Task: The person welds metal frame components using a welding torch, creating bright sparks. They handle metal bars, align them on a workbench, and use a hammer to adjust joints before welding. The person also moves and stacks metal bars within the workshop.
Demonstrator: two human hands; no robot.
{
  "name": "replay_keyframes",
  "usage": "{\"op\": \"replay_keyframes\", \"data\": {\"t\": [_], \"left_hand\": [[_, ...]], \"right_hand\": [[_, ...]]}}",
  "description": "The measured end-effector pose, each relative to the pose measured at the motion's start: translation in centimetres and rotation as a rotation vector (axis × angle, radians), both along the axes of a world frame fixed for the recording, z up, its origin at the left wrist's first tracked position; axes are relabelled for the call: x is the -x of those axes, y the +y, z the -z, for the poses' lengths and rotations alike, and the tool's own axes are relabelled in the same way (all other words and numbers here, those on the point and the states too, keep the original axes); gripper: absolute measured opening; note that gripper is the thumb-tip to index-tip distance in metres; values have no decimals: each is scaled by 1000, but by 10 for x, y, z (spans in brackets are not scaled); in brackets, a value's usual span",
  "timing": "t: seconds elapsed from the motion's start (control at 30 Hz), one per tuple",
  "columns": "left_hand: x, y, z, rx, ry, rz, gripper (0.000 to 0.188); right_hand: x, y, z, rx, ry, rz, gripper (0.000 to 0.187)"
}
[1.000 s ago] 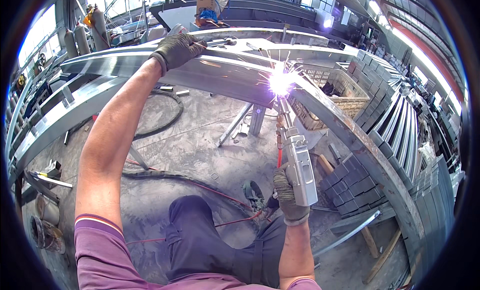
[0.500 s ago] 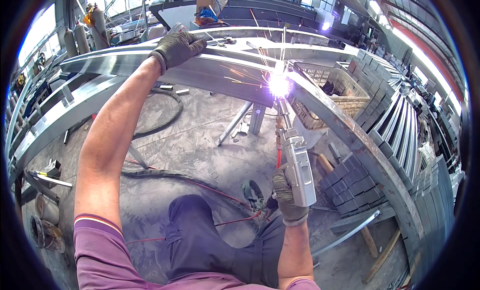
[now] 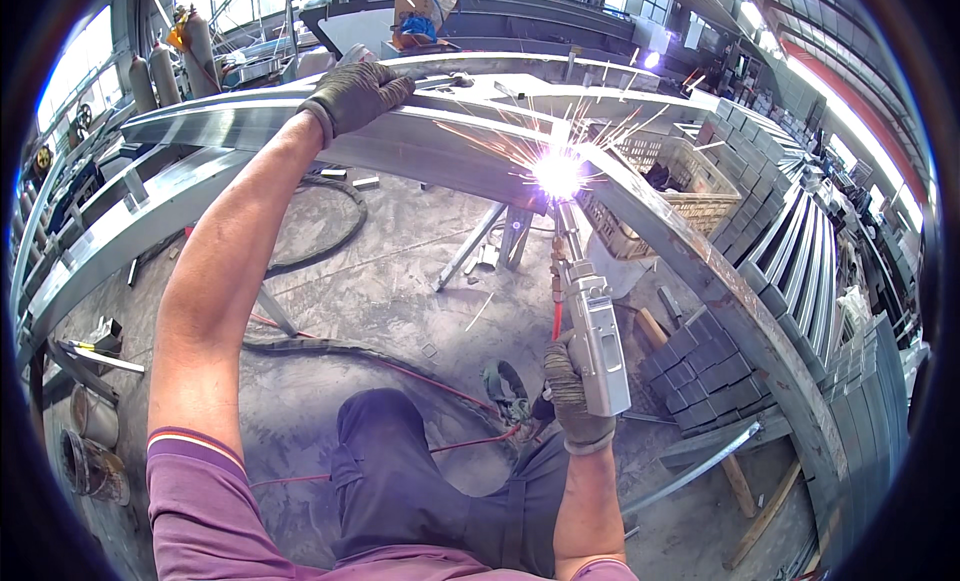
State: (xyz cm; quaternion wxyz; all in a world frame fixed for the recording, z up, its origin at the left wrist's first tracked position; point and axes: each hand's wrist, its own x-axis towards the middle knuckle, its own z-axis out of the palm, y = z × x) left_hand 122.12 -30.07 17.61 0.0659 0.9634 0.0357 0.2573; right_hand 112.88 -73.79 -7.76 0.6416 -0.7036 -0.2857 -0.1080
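My right hand (image 3: 577, 396), in a dark grey glove, is closed round the grip of a silver welding gun (image 3: 602, 341). The gun points away from me, its nozzle at a glaring white-violet spot where a long metal beam (image 3: 440, 149) meets a second, diagonal beam (image 3: 715, 263). Sparks fan out from that spot, and the glare hides the joint itself. Farther left, my left hand (image 3: 358, 96), gloved too, lies over the top edge of the long beam with its fingers together and curled onto it. A red hose (image 3: 557, 319) runs down beside the gun.
Behind the diagonal beam stands a beige plastic crate (image 3: 690, 206) with dark items inside. Stacked metal tubes (image 3: 705, 366) fill the right side. A black cable (image 3: 345, 349) and red hose cross the concrete floor. Gas cylinders (image 3: 200, 56) stand at the back left; buckets (image 3: 95, 466) sit lower left.
The sparks have spread into a wider fan on both sides of the bright spot. Both hands and the welding gun have stayed nearly in place.
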Motion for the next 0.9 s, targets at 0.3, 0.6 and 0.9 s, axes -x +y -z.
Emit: {"op": "replay_keyframes", "data": {"t": [0.3,0.6,0.9], "left_hand": [[-13,17,8,39,-85,62,40],[1,-3,0,-19,-41,10,42],[2,-6,0,37,-89,73,43]], "right_hand": [[2,1,1,-4,20,-5,30],[0,-2,7,19,-28,14,33],[-1,-7,15,31,33,-15,33]]}}
